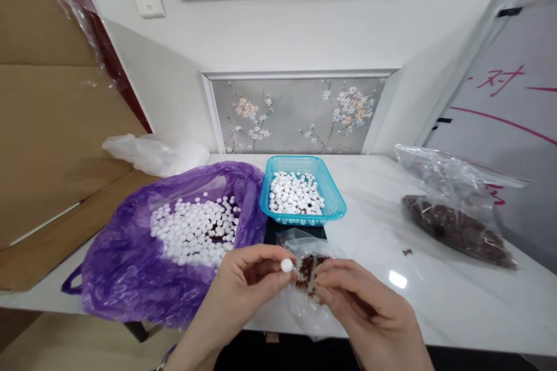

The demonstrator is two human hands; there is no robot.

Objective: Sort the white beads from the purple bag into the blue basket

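Beyond the left hand (243, 284), a crumpled purple plastic bag (130, 266) is lying open on the white marble worktop (435, 295), holding a heap of small white round balls (195, 232). Just past both hands, a turquoise perforated plastic basket (335, 203) is sitting on a dark flat base, also filled with the same white balls. Well off to the right of the right hand (365, 307), a clear plastic bag of dark reddish-brown bits (456, 226) is resting.

Between the hands, a small clear plastic pouch (304, 301) with a little clump of reddish-brown bits (307, 271) inside is being held; the right hand is pinching its upper edge with thumb and fingers. The film looks thin, limp and slippery, so taking it at the mouth edge seems best.

The left hand is gripping a single white ball (286, 265) between thumb and fingertip, right at the pouch mouth. It looks light, smooth and apt to roll, so a gentle fingertip pinch across its middle suits it.
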